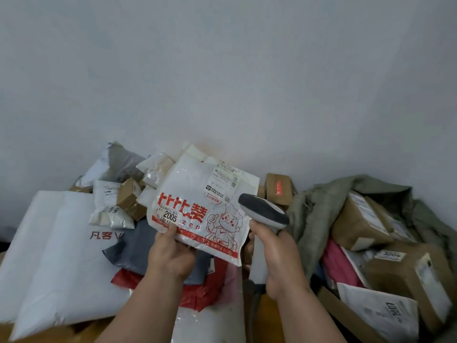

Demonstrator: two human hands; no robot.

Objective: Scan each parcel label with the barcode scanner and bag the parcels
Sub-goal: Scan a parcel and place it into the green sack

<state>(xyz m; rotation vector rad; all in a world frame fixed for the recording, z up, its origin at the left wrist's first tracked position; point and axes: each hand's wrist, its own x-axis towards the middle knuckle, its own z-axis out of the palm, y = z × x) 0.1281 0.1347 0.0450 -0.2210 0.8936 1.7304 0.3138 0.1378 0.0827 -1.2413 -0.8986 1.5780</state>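
The left hand [170, 256] is holding a white parcel [197, 209] with red print and a "2005" sticker, its fingers clamped on the parcel's lower left edge with the thumb lying on the printed face. The parcel is tilting up above the pile, its shipping label [223, 180] sitting at the 1 o'clock corner. The right hand [279, 258] is gripping the handle of the barcode scanner [263, 210], fingers wrapped tight around it. The scanner head is lying at 3 o'clock from the parcel, just beside its right edge and below the label. Behind the parcel, a pile of parcels [123, 191] is resting on the desk [61, 335], with a large white mailer [54, 253] at 9 o'clock. At 3 o'clock, an olive sack [319, 204] is holding cardboard boxes [361, 219].
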